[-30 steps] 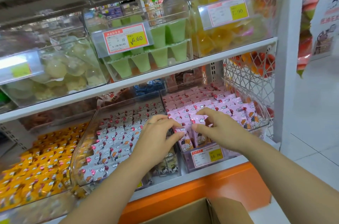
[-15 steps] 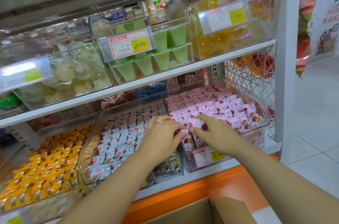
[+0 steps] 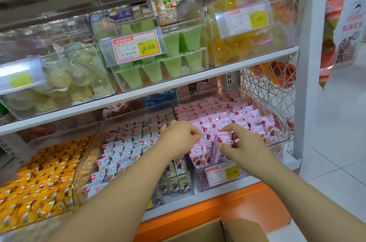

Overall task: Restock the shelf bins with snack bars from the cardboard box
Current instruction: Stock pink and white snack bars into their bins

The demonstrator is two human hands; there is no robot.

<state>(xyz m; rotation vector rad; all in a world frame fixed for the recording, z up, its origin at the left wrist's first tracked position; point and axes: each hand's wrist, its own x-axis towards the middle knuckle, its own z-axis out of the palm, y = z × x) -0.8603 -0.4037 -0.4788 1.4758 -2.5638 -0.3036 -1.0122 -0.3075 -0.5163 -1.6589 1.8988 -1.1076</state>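
Pinching 1 pink snack bar (image 3: 225, 139) in the right hand (image 3: 244, 147), thumb and curled fingertips clamped on its upper part, holding it just above the front rows of the pink bin (image 3: 284, 134) on the lower shelf, right end. Already packed with rows of matching pink wrappers in there, standing on end. Got another pink bar (image 3: 214, 149) turned edge-on right next to the held one. Keeping the left hand (image 3: 178, 138) over the divide between that bin and the middle bin (image 3: 79, 172), fingers curled and tips bunched together down by the pink wrappers; can't tell if actually gripping anything, tbh. Looking left: white-wrapped bars (image 3: 126, 144) filling the middle bin, then orange-yellow bars (image 3: 39, 174) beyond that. Clipped to the pink bin's front, right under the right hand: price tag (image 3: 222, 173) reading 15.80. Down at the bottom edge, spotting the cardboard box (image 3: 243, 230), open on top, sitting in front of the orange shelf base (image 3: 247, 200) and below both forearms. Going up 1 shelf: pale jellies (image 3: 65, 79), green jelly cups (image 3: 174, 63) behind a 6.60 tag (image 3: 136, 46), yellow jellies (image 3: 237, 47) behind a 7.90 tag (image 3: 247, 18). Capped off on the right by a white wire mesh panel (image 3: 267, 91).
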